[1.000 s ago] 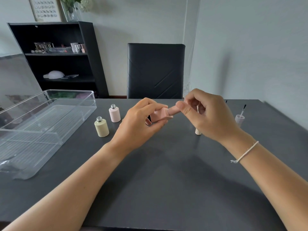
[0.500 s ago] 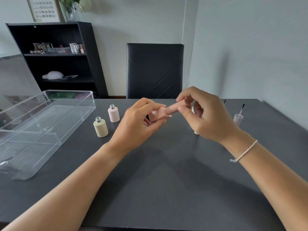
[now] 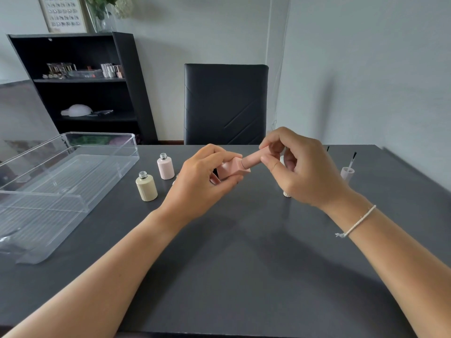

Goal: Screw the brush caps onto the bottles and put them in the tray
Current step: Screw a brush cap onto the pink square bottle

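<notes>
Above the dark table my left hand (image 3: 200,184) grips a pink square bottle (image 3: 230,170), tilted on its side. My right hand (image 3: 300,169) pinches the matching pink brush cap (image 3: 251,160), which is seated on the bottle's neck. Two uncapped bottles stand on the table to the left: a cream one (image 3: 146,187) and a pale pink one (image 3: 165,166). A pale pink cap (image 3: 347,172) stands upside down at the right with its brush pointing up. Another light cap (image 3: 287,193) is mostly hidden behind my right hand. The clear plastic tray (image 3: 107,174) lies at the left with nothing in it.
A black chair (image 3: 225,104) stands behind the table's far edge. A black shelf unit (image 3: 80,86) with small items is at the back left. A grey wall runs close along the table's right side.
My right hand has turned on the pink cap and risen a little, its fingers regripping. The left hand holds the bottle nearly still.
</notes>
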`<state>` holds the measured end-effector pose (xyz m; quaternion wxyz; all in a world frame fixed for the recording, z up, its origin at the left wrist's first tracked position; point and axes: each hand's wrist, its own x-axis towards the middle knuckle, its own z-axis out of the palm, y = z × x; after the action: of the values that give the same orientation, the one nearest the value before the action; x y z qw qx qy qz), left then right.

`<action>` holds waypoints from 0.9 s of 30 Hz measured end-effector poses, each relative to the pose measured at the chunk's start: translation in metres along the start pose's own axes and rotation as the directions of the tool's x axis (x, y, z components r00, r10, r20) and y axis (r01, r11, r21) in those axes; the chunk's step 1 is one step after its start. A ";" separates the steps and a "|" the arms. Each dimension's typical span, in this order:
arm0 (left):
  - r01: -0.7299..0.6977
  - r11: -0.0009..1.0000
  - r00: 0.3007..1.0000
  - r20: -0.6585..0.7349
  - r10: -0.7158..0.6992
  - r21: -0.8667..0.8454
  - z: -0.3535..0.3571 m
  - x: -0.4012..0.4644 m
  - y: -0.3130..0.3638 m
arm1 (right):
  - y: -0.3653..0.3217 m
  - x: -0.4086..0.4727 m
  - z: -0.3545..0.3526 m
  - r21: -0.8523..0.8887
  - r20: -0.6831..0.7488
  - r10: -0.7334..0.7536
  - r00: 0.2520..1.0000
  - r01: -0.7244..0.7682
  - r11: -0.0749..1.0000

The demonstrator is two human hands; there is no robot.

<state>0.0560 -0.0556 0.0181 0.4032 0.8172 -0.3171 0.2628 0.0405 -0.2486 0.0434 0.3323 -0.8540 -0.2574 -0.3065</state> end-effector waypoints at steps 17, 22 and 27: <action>0.020 0.999 1.000 -0.002 -0.020 -0.042 0.001 -0.001 -0.001 | 0.000 0.002 0.001 0.015 -0.054 -0.038 0.998 0.039 0.999; 0.046 0.996 0.999 0.001 -0.046 -0.075 0.003 -0.001 0.001 | -0.001 0.002 0.002 0.008 -0.092 -0.048 0.995 0.049 0.999; 0.067 0.993 0.998 0.007 -0.067 -0.099 0.005 -0.002 0.002 | -0.002 0.002 0.003 0.012 -0.112 -0.038 0.993 0.039 0.999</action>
<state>0.0542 -0.0602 0.0144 0.4511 0.8070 -0.3028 0.2314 0.0422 -0.2445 0.0439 0.3463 -0.8281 -0.2569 -0.3583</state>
